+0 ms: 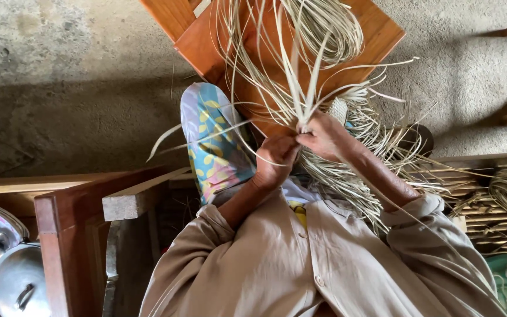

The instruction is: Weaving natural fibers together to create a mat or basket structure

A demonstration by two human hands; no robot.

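**Both hands closed on a bundle of pale straw strips**

Your left hand [276, 158] is curled shut around the gathered base of the pale straw strips [300, 76]; your right hand [324, 136] is pinched closed on the same bundle just above and beside it, the two hands touching at the knuckles; the strips fan upward and outward from that grip, some looping at the top over the brown wooden board [377, 32] that lies tilted ahead of you; more loose strips spill down to the right of your right forearm, over your lap. A small woven patch [338, 110] shows just behind your right hand, part hidden by it; how far it extends you cannot tell. Your knee, in blue cloth with yellow leaf print [212, 141], sits just left of your left hand; your beige buttoned shirt [300, 264] fills the lower middle. At the lower left, metal pots with a lid [16, 285] rest beside a dark wooden frame [71, 235]; the grey concrete floor [60, 88] lies beyond.
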